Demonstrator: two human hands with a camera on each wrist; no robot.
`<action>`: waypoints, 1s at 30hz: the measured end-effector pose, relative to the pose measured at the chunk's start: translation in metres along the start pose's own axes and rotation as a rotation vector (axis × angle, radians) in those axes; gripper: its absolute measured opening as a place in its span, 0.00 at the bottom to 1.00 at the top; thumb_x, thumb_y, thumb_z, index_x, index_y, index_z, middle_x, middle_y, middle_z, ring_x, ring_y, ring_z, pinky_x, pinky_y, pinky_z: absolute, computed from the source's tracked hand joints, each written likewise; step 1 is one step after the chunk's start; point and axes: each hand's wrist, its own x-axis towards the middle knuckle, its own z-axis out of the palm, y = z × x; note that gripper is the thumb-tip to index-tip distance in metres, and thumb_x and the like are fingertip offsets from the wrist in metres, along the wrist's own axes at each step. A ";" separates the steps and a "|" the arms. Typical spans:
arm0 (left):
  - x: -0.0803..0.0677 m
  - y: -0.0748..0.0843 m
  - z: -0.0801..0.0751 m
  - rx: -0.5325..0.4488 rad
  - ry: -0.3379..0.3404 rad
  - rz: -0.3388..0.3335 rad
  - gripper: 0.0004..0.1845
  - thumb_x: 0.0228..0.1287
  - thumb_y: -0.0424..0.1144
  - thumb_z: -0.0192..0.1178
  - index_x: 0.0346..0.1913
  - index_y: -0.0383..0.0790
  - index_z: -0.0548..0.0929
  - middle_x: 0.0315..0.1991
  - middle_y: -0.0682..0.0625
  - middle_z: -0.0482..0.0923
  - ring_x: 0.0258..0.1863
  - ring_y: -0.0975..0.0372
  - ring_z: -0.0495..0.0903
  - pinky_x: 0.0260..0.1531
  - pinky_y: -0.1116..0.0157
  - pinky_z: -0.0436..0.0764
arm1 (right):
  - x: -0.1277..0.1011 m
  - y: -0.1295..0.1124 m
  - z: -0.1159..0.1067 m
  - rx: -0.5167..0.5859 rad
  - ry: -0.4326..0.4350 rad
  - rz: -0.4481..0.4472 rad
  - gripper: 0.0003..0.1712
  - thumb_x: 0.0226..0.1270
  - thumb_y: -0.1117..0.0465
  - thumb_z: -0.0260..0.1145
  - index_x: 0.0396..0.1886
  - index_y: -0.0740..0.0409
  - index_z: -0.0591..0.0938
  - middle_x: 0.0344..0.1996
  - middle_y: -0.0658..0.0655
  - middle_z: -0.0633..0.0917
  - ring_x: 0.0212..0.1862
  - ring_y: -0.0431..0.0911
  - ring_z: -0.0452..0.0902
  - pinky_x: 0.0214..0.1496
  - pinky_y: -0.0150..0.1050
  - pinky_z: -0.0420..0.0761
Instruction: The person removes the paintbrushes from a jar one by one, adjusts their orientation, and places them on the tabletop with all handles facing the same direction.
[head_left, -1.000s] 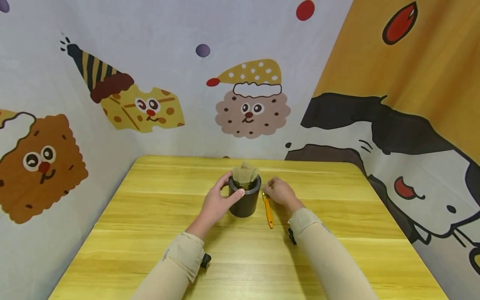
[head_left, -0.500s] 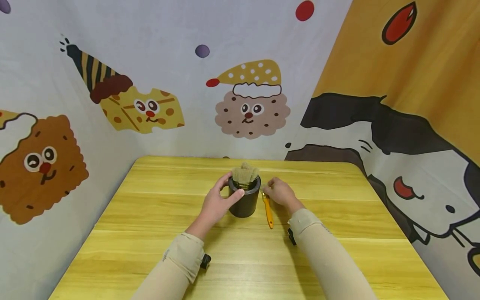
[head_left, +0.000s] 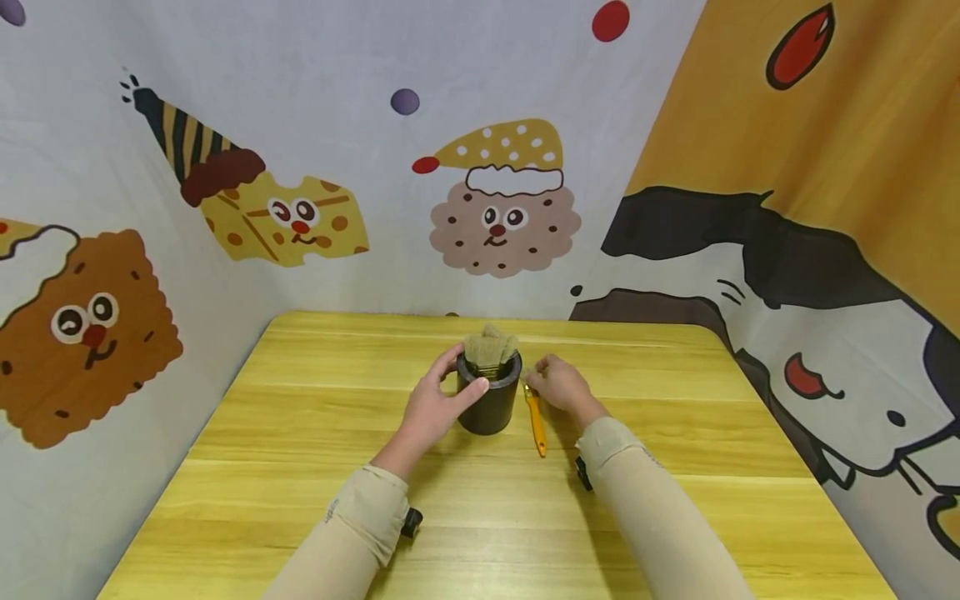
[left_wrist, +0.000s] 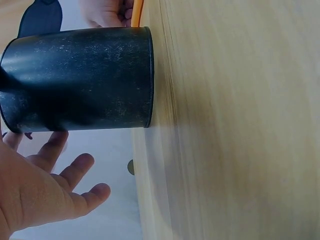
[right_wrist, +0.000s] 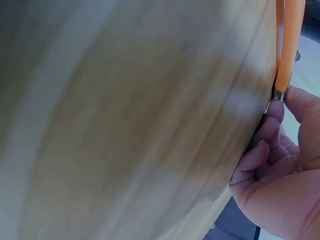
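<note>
My left hand [head_left: 435, 404] grips a dark, scuffed cup [head_left: 487, 412] near the rim, thumb at the front and index finger on the left side. In the left wrist view, other fingers [left_wrist: 75, 172] spread away from the cup's wall. Pale bristles [head_left: 489, 352] with dark bands stand up out of the cup; what lies below the rim is hidden. Just right of the cup, my right hand [head_left: 566, 385] pinches a paintbrush with an orange handle [head_left: 537, 425]. Thumb and fingertip hold it by the metal collar, the handle's end pointing toward me, low over the table.
The yellow wood-grain table [head_left: 300, 467] spreads out around both hands. Behind it hangs a printed cloth [head_left: 337, 100] with cartoon figures, close to the table's back edge. A dark device is strapped at each sleeve cuff [head_left: 375, 512].
</note>
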 end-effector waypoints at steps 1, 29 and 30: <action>0.000 0.000 0.000 -0.001 0.000 0.001 0.42 0.65 0.71 0.68 0.79 0.80 0.63 0.77 0.49 0.73 0.83 0.43 0.63 0.73 0.34 0.71 | 0.000 0.000 0.000 0.002 0.002 -0.001 0.27 0.82 0.43 0.63 0.64 0.60 0.79 0.47 0.60 0.90 0.46 0.53 0.83 0.54 0.52 0.82; -0.002 0.001 0.000 -0.019 -0.005 -0.011 0.41 0.65 0.70 0.68 0.78 0.82 0.63 0.77 0.52 0.73 0.82 0.43 0.63 0.73 0.34 0.70 | -0.007 0.009 -0.016 0.166 -0.081 -0.056 0.41 0.84 0.37 0.58 0.77 0.65 0.70 0.63 0.70 0.84 0.60 0.59 0.85 0.65 0.57 0.83; -0.002 0.001 0.000 -0.020 -0.007 -0.012 0.41 0.65 0.70 0.69 0.78 0.82 0.63 0.77 0.52 0.73 0.82 0.43 0.63 0.73 0.34 0.70 | -0.008 0.010 -0.019 0.162 -0.084 -0.064 0.41 0.84 0.37 0.58 0.78 0.65 0.70 0.61 0.69 0.85 0.57 0.57 0.86 0.62 0.56 0.84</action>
